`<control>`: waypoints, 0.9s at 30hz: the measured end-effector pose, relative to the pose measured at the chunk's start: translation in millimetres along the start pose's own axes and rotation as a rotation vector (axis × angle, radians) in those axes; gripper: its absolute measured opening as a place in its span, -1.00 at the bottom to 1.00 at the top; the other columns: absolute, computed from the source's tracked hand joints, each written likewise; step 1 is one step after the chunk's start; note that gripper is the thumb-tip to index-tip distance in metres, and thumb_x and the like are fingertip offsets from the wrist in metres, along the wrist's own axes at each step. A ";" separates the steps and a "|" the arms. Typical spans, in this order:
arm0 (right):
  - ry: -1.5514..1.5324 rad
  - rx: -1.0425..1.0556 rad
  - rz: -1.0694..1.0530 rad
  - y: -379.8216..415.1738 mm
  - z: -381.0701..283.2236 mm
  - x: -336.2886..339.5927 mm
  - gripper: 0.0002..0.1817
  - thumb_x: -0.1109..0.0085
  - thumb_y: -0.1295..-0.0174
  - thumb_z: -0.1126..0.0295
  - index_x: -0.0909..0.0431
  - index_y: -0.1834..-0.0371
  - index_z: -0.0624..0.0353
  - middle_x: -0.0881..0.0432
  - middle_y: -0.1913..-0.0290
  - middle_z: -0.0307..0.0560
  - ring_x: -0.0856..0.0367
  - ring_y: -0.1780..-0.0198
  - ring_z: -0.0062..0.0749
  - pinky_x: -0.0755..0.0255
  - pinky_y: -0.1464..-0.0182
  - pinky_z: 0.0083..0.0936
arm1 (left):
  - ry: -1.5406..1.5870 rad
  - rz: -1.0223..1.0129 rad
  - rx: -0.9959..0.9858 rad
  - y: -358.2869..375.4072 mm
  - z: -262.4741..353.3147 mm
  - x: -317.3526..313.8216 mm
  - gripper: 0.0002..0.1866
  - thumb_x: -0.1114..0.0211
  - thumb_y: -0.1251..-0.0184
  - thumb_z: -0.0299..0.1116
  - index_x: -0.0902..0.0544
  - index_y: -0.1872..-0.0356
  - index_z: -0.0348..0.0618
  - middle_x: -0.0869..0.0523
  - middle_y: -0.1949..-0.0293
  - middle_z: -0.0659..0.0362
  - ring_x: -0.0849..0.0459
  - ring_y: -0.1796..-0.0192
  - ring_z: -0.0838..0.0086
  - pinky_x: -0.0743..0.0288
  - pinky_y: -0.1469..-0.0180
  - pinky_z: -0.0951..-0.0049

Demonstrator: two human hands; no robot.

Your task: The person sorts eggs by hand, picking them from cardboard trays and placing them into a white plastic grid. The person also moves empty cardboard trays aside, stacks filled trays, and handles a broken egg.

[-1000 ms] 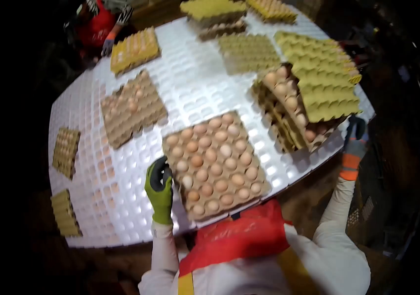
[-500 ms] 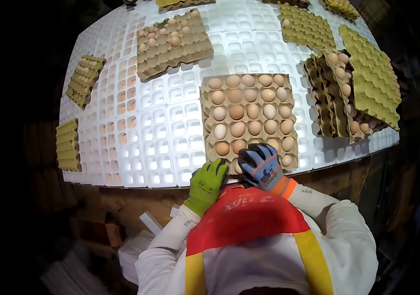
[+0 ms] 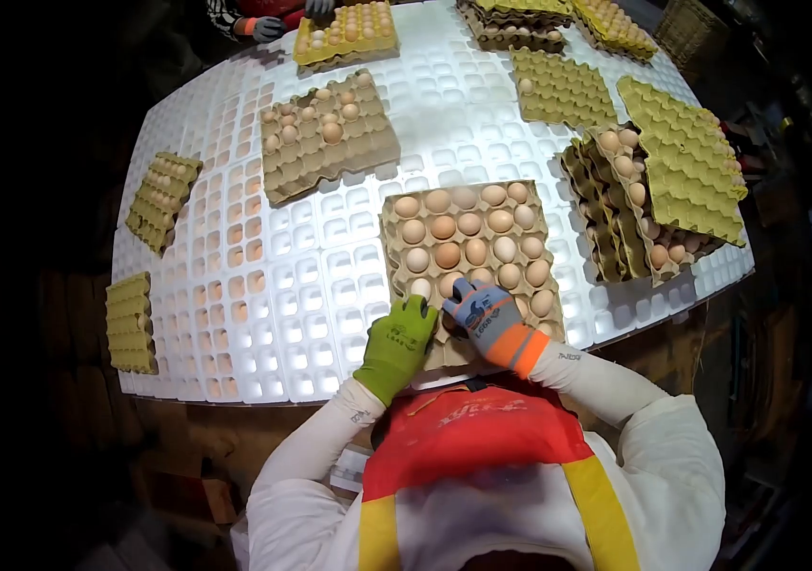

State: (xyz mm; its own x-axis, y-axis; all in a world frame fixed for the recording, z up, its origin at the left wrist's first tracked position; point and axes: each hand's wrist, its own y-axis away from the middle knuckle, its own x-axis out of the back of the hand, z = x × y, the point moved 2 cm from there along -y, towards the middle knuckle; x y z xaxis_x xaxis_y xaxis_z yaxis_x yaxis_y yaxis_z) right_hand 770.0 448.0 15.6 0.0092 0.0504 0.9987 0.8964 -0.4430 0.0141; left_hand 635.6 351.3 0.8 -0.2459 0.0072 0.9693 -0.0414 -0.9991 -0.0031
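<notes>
A brown cardboard egg tray (image 3: 391, 238) full of light and tan eggs lies at the near edge of the white table, in front of my body. Above its near-left part is my left hand (image 3: 398, 347) in a green glove, fingers curled down just below a pale egg (image 3: 420, 287). My right hand (image 3: 484, 319), in a blue-grey glove with an orange cuff, bends its fingers over the near middle rows. The two hands are almost touching. Whatever lies under their fingers is hidden. Bare cardboard shows in the front of the tray between my wrists.
A partly filled brown tray (image 3: 330, 157) lies farther left. Stacked egg trays (image 3: 606, 205) with a tilted yellow-green tray (image 3: 682, 162) stand right. White dimpled panels (image 3: 306, 285) cover the table. Across it, a co-worker's gloved hand (image 3: 268, 29) is near a yellow tray (image 3: 349, 33).
Both my hands have moved forward from the tray's near edge to over its front rows. The view has shifted, showing more of the far side and a co-worker's hands.
</notes>
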 end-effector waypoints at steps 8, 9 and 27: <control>-1.880 -0.467 0.085 50.6 52.4 29.9 -0.51 -0.32 -0.28 0.31 -0.46 -0.26 0.13 -0.67 -0.02 -0.18 -0.69 0.03 -0.49 -0.63 0.08 -0.51 | 1.620 0.246 0.488 40.0 -41.8 -6.4 -0.47 -0.28 -0.41 -0.23 -0.48 -0.35 -0.16 -0.67 -0.09 0.17 -0.69 0.04 0.49 -0.59 0.12 0.46; -1.853 -0.487 0.116 46.8 52.0 32.2 -0.48 -0.32 -0.28 0.31 -0.45 -0.30 0.12 -0.67 -0.03 -0.17 -0.69 0.02 -0.50 -0.62 0.07 -0.53 | 1.814 0.194 0.471 39.6 -39.6 11.4 -0.43 -0.20 -0.48 -0.23 -0.39 -0.45 -0.20 -0.63 -0.15 0.17 -0.68 0.01 0.48 -0.60 0.08 0.48; -0.985 -0.239 0.334 3.6 62.0 -4.0 -0.58 -0.54 -0.01 0.29 -0.64 0.04 0.04 -0.55 0.15 -0.21 -0.61 0.15 -0.37 -0.53 0.20 -0.37 | 0.375 0.171 0.198 -31.0 -40.3 22.1 -0.48 -0.58 0.05 -0.32 -0.73 -0.06 0.16 -0.55 -0.06 0.15 -0.66 -0.02 0.16 -0.61 0.11 0.18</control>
State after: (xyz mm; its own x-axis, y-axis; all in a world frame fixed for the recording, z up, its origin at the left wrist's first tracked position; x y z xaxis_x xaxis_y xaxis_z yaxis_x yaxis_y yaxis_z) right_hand 800.7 501.7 8.6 0.6886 0.5479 0.4749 0.6730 -0.7268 -0.1374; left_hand 592.4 384.1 12.4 -0.5684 -0.1803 0.8028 0.2073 -0.9756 -0.0724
